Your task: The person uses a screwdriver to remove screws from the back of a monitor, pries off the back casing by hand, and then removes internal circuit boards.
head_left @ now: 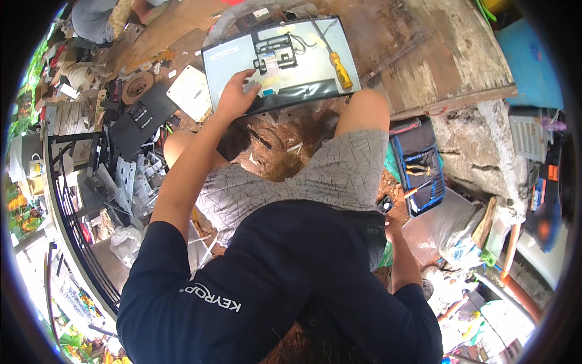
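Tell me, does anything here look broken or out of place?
Yes. The flat screen panel lies face down with its back cover off, boards and cables bared, a yellow-handled screwdriver on it. The left hand rests on its edge.

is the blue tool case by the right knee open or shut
Open: the blue tool case lies with its lid back, and pliers and screwdrivers show inside.

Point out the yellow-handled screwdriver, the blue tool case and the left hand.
yellow-handled screwdriver (340, 68), head view, on its yellow handle.
blue tool case (397, 151), head view, on its blue left rim.
left hand (238, 94), head view, on the back of the hand, resting on the opened panel (230, 60).
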